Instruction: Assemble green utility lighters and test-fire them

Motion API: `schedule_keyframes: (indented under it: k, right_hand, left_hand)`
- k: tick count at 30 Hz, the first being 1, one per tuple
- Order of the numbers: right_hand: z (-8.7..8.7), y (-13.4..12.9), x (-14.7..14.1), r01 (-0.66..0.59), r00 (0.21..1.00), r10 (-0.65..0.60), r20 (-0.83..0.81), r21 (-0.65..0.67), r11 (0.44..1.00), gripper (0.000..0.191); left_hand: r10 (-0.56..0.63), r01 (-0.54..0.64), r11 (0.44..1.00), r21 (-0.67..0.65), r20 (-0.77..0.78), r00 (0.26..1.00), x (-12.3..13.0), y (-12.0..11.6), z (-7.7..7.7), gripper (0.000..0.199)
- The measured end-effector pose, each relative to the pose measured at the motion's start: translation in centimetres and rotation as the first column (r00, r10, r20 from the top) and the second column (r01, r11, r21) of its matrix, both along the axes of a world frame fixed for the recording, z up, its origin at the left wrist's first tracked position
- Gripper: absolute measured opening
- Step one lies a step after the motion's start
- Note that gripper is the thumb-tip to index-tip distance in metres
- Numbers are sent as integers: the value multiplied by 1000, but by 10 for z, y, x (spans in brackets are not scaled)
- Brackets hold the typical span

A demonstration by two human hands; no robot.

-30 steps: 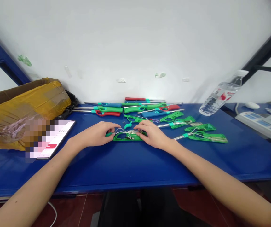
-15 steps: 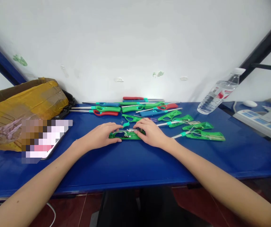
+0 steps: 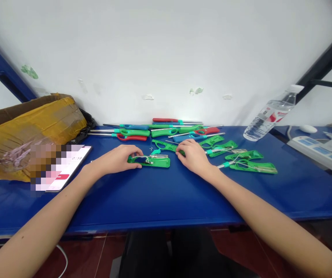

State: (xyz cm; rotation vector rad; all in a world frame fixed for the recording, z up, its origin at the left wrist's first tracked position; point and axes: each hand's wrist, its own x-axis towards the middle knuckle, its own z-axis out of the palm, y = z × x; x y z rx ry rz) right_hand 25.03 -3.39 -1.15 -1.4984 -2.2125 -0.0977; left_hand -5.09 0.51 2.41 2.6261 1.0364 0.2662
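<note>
At the centre of the frame, the left hand (image 3: 122, 159) pinches the left end of an open green lighter shell (image 3: 163, 163) on the blue worktop (image 3: 160, 204). Right of centre, the right hand (image 3: 194, 155) curls by a loose casing half (image 3: 166, 146), its grip unclear. Tilting the open shell could spill its loose-looking white wires (image 3: 146, 157).

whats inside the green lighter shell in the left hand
White wires show inside the green lighter shell, a silvery piece along its far edge. The left hand covers part of its left end.
</note>
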Motion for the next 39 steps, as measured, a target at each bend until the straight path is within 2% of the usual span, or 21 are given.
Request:
schedule_keyframes:
  k: [6,14,18,24,27,34,39]
  right_hand:
    - [-3,0,0,-10,1000,11,-26,33,999,14]
    - [-2,-1,1,7,999,-6,-40,29,1000,14]
    - [-1,-1,2,38,997,-35,-62,41,998,14]
    - [4,1,5,129,981,-101,-167,173,976,13]
    - [11,0,8,144,967,-88,-240,223,964,13]
    - [25,-8,9,87,942,-4,-335,233,968,13]
    - [26,-11,8,-40,913,103,-395,164,986,13]
  left_hand:
    - [19,-19,998,-68,9,1000,-9,3,10,42]
    - [72,-73,997,22,56,996,-33,12,22,46]
    - [83,-84,996,18,47,995,-38,14,25,48]
    - [72,-73,997,12,44,996,-25,17,7,47]
    - [69,-70,997,23,47,997,-16,19,-2,46]
    - [108,-115,992,54,110,988,-9,20,-10,46]
    - [106,-128,988,84,228,968,-4,22,-21,48]
